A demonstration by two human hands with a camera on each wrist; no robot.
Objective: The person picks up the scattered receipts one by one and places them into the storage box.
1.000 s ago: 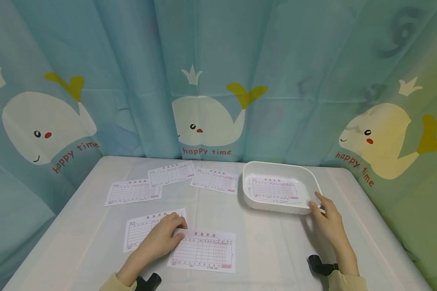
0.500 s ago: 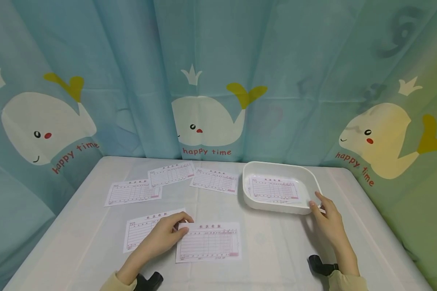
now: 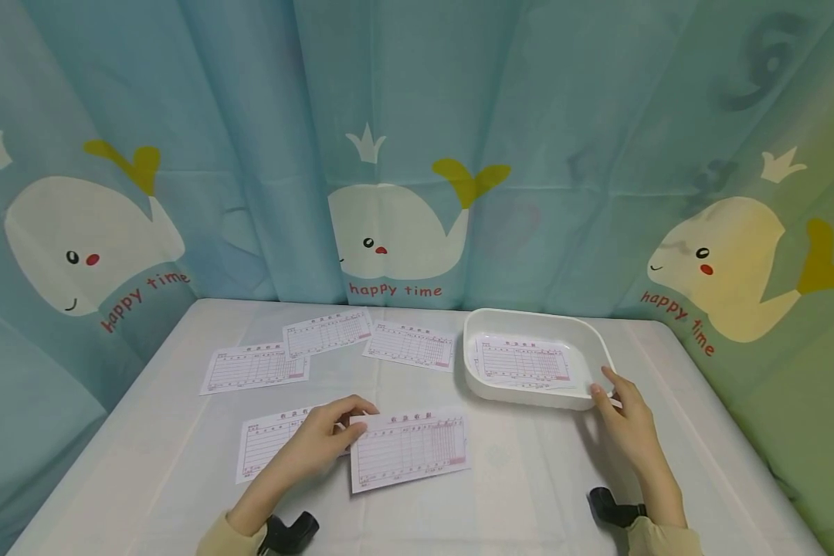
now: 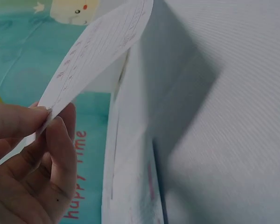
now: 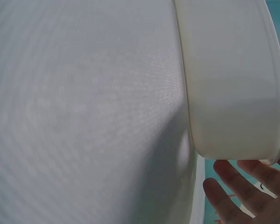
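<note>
The left hand pinches a printed paper slip by its upper left corner, between thumb and fingers. In the left wrist view the slip hangs off the table and bends away from the left hand, casting a shadow. Under the left hand lies another slip, partly covered. At the right, the right hand grips the near right corner of a white tray, which has printed slips in it. The right wrist view shows the tray wall and the spread fingers of the right hand.
Three more slips lie toward the back left of the white table: one at the left, one behind it, and one nearer the tray. A blue curtain with whale pictures hangs behind the table.
The left hand has moved slightly right and away from the body, and its slip has come up off the table, tilting. The right hand and the tray have stayed in place.
</note>
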